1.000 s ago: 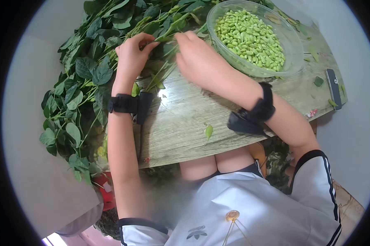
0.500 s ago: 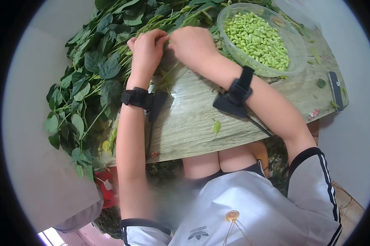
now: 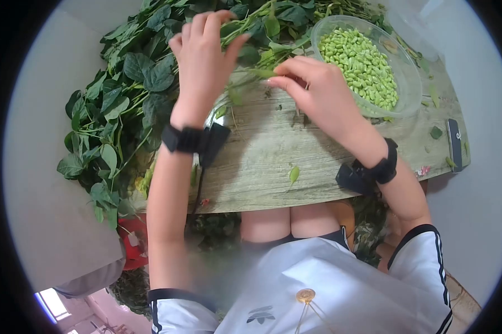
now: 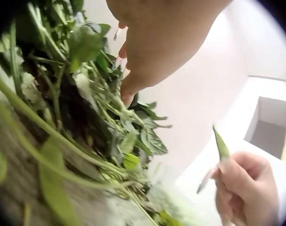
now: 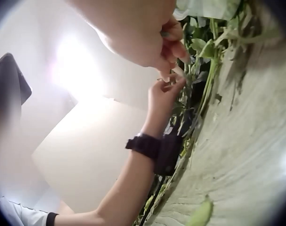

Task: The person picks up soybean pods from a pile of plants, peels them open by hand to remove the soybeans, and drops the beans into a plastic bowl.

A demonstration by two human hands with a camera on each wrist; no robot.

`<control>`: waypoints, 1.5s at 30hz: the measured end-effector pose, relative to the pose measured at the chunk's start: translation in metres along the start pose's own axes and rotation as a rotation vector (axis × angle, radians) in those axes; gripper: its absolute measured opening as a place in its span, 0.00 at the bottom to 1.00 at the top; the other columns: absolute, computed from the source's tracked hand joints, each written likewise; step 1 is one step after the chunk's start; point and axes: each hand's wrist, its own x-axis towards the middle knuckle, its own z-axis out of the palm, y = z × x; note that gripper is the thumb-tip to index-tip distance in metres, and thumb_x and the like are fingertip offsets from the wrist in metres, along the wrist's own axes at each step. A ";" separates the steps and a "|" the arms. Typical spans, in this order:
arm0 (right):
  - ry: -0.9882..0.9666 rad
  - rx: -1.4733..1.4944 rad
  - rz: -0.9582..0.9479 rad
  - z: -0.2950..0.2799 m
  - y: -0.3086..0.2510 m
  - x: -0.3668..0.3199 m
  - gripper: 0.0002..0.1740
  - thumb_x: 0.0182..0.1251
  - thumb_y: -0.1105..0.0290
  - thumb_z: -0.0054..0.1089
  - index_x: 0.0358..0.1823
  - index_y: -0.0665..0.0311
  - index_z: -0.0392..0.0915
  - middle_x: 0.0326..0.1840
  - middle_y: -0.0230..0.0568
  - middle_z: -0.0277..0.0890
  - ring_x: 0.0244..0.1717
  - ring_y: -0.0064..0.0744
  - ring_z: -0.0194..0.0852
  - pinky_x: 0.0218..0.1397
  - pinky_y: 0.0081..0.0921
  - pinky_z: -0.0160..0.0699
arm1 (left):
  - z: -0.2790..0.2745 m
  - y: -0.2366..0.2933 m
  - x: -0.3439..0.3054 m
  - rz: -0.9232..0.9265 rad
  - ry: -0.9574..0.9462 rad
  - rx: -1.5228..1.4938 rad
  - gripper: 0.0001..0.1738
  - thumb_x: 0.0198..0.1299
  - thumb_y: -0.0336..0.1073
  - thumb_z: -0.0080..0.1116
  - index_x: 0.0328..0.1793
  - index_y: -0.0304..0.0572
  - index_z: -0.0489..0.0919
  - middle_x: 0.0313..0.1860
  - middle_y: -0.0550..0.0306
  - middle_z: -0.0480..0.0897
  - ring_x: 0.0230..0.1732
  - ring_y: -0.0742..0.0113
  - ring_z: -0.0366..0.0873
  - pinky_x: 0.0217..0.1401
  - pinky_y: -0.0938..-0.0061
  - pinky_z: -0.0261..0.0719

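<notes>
My right hand [image 3: 320, 92] pinches a green bean pod [image 3: 263, 73] between thumb and fingertips. In the left wrist view that pod [image 4: 221, 143] points up out of the fingers. My left hand [image 3: 202, 64] reaches over leafy bean stalks [image 3: 150, 72], its fingers apart and the thumb spread away from them. Seen from the left wrist, the left fingertips overlap the stems, partly hidden by the back of the hand. Right of my right hand stands a clear plastic bowl [image 3: 412, 103] holding shelled green beans [image 3: 362, 67].
A single pod [image 3: 294, 175] lies on the wood-patterned table [image 3: 256, 161] near its front edge. At the right edge is a dark phone-like object [image 3: 455, 146], with scraps of leaf [image 3: 436, 132] near it. Each wrist wears a black strapped camera [image 3: 192, 139].
Both hands were together at the stalks. My right hand has drawn away to the right with a pod, while the left has spread its fingers and moved farther up over the stalks.
</notes>
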 end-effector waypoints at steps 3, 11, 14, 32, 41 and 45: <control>0.040 -0.007 -0.025 0.002 -0.005 -0.005 0.10 0.66 0.63 0.61 0.38 0.62 0.79 0.34 0.39 0.78 0.32 0.45 0.79 0.32 0.34 0.78 | -0.042 0.037 -0.006 -0.597 -0.512 -0.513 0.26 0.67 0.56 0.53 0.31 0.39 0.78 0.20 0.55 0.76 0.25 0.60 0.77 0.30 0.69 0.70; -0.079 0.108 0.065 -0.005 0.002 -0.018 0.10 0.68 0.65 0.59 0.39 0.64 0.73 0.31 0.47 0.78 0.29 0.49 0.78 0.31 0.37 0.76 | -0.042 0.052 -0.035 -0.917 -0.828 -1.289 0.31 0.73 0.57 0.44 0.26 0.39 0.74 0.13 0.65 0.71 0.10 0.77 0.65 0.13 0.82 0.61; -0.098 0.253 0.124 -0.006 0.003 -0.021 0.08 0.66 0.70 0.63 0.42 0.66 0.77 0.30 0.44 0.78 0.27 0.44 0.79 0.30 0.31 0.77 | -0.040 0.049 -0.041 -0.926 -0.816 -1.411 0.24 0.74 0.51 0.46 0.31 0.40 0.73 0.15 0.65 0.70 0.10 0.77 0.64 0.12 0.83 0.60; 0.000 0.223 0.196 -0.007 -0.006 -0.021 0.16 0.62 0.70 0.66 0.50 0.67 0.78 0.32 0.44 0.74 0.29 0.39 0.77 0.31 0.31 0.76 | -0.043 0.058 -0.042 -1.197 -0.678 -1.727 0.23 0.76 0.49 0.37 0.34 0.40 0.68 0.20 0.57 0.71 0.13 0.67 0.72 0.05 0.78 0.59; 0.183 0.233 -0.121 -0.007 -0.004 -0.016 0.11 0.69 0.73 0.56 0.51 0.68 0.77 0.32 0.39 0.74 0.31 0.33 0.72 0.37 0.26 0.72 | -0.043 0.059 -0.053 -0.783 -0.726 -1.430 0.27 0.76 0.51 0.43 0.34 0.37 0.81 0.22 0.62 0.79 0.21 0.79 0.75 0.17 0.87 0.66; -0.052 0.201 0.006 -0.010 -0.007 -0.022 0.07 0.67 0.71 0.59 0.39 0.66 0.72 0.27 0.42 0.72 0.31 0.47 0.73 0.35 0.35 0.71 | -0.047 0.053 -0.053 -0.772 -0.628 -1.339 0.28 0.75 0.51 0.42 0.28 0.38 0.76 0.18 0.63 0.76 0.16 0.79 0.70 0.17 0.85 0.61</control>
